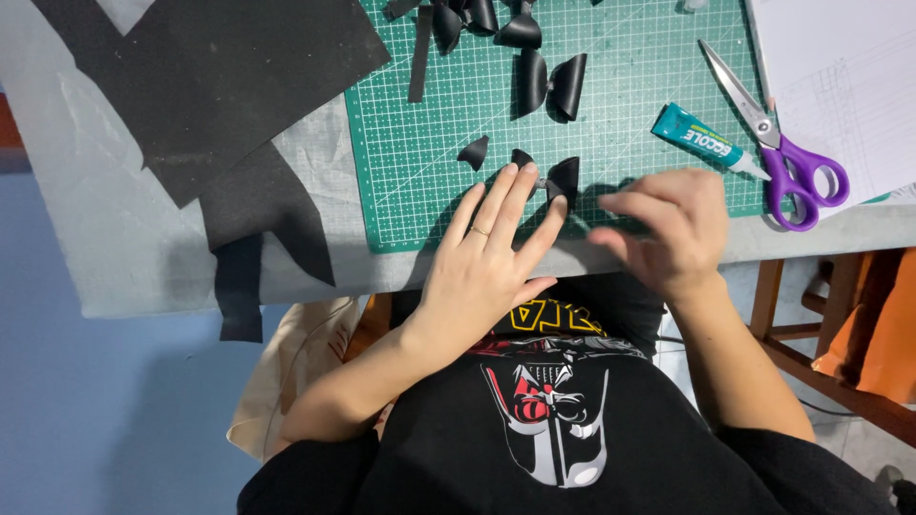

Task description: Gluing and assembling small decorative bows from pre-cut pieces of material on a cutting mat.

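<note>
My left hand (491,250) lies flat near the front edge of a green cutting mat (620,105), fingers spread, its fingertips pressing on a small black bow (558,176). A ring shows on one finger. My right hand (663,229) hovers just right of the bow, blurred, fingers loosely curled with nothing seen in them. A small black scrap (474,153) lies on the mat just above my left fingers. A finished black bow (551,84) sits farther up the mat.
A teal glue tube (701,138) and purple-handled scissors (778,143) lie at the mat's right side. White paper (840,86) is at the far right. Black sheet material (210,86) covers the table's left. More black bows (477,19) and a strip (420,57) lie at the top. A wooden chair (811,343) stands at the right.
</note>
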